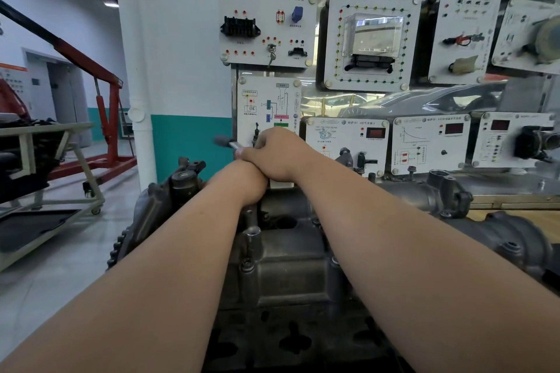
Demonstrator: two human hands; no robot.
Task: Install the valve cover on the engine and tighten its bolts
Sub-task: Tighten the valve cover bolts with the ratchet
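The dark metal valve cover lies on top of the engine, running away from me between my forearms. At its far end my right hand is closed on a ratchet wrench, whose grey handle sticks out to the left. My left hand sits just below the right one, fist bent down over the tool's head; its fingers are hidden. A bolt stands along the cover's left edge. The bolt under the wrench is hidden by my hands.
White training panels with connectors and displays fill the wall right behind the engine. A white pipe runs down the wall at left. A red engine hoist and a wheeled metal stand occupy the floor on the left.
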